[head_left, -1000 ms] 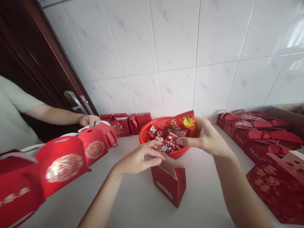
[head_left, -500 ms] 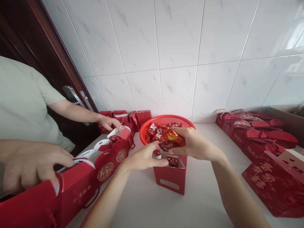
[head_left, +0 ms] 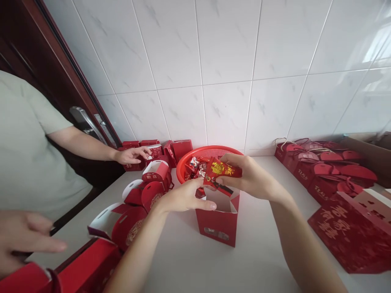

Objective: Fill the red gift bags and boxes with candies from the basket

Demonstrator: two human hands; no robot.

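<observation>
The right hand (head_left: 252, 175) pinched a red foil packet (head_left: 221, 173) above an open red gift box (head_left: 218, 219), while the curved left hand (head_left: 183, 198) partly hid a red basket (head_left: 207, 152), its contact with the packet impossible to make out.

Look at 9 o'clock: a co-worker in a pale sage T-shirt (head_left: 24, 150) stands right at the counter, one hand (head_left: 131, 154) spread above the far boxes, while a second open hand (head_left: 24, 240) comes in at 8 o'clock! Behind, at 10 o'clock, there's a dark-brown wooden door (head_left: 18, 61) with a steel lever handle (head_left: 84, 122). Red cardboard gift boxes with white-lined flaps (head_left: 143, 195) run along the white countertop (head_left: 183, 260) towards a red box cluster (head_left: 180, 149) against the glossy white marbled wall tiles (head_left: 226, 53). Over at 3 o'clock, flat red gift bags with rope handles (head_left: 330, 171) crowd a brown cardboard carton (head_left: 363, 150), and a big red bag printed with characters (head_left: 345, 232) lies at 4 o'clock.
</observation>
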